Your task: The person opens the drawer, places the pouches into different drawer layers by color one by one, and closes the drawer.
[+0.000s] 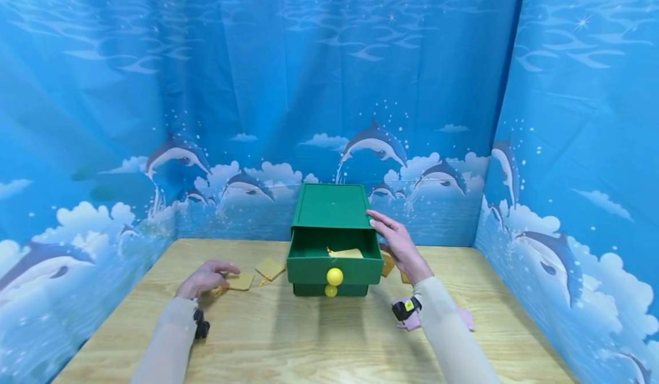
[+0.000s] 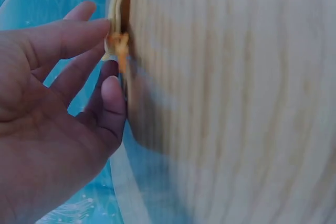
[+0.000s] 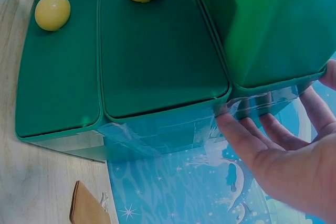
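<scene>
A green box of drawers (image 1: pixel 332 205) stands in the middle of the table. Its upper drawer (image 1: pixel 311 270) is pulled out, with a flat yellow pouch (image 1: pixel 350 253) inside; the lower drawer (image 1: pixel 306 290) is pushed in. My right hand (image 1: pixel 399 244) rests against the box's right side, fingers fairly straight, as the right wrist view also shows. On the left, my left hand (image 1: pixel 206 279) reaches to another yellow pouch (image 1: pixel 241 281) lying on the table. In the left wrist view, fingertips touch its edge by the orange cord (image 2: pixel 122 51), with thumb and fingers spread apart.
A third yellow pouch (image 1: pixel 270 268) lies between the left hand and the box. More yellowish pieces (image 1: pixel 387 265) lie right of the box, partly hidden by the right hand. Light purple cloth (image 1: pixel 465 319) lies under the right forearm. Dolphin-print curtains (image 1: pixel 288 115) surround the wooden table (image 1: pixel 247 344).
</scene>
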Tool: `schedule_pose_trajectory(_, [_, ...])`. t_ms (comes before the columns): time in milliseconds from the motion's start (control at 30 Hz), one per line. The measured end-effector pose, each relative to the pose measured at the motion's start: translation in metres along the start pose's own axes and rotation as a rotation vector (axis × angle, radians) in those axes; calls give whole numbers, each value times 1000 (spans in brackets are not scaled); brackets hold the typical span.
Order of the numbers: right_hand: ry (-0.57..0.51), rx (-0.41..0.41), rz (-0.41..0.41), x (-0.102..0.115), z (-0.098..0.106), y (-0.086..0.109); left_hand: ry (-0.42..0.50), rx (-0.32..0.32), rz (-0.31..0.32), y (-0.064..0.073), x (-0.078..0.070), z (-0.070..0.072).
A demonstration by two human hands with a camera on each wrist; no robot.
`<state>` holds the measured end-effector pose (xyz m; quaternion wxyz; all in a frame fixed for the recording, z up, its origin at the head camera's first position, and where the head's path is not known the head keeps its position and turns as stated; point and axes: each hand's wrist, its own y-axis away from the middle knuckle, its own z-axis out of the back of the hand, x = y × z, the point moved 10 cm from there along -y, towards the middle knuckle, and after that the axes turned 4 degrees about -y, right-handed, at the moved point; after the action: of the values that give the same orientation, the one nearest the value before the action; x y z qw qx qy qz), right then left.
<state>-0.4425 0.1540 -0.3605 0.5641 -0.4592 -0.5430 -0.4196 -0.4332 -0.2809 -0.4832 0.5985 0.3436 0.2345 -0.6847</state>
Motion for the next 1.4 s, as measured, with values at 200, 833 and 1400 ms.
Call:
schedule_pose_trajectory(200, [-10,-7,-2,-2,1,0,3,35,-24,-1,2,-3])
schedule_pose_trajectory(833, [-5,10,1,4,1,2,-47,84,-70,5,-7,-8])
schedule_pose_trajectory(1400, [-26,18,-9,5,-5,3,-20,84,-90,10,-1,-6])
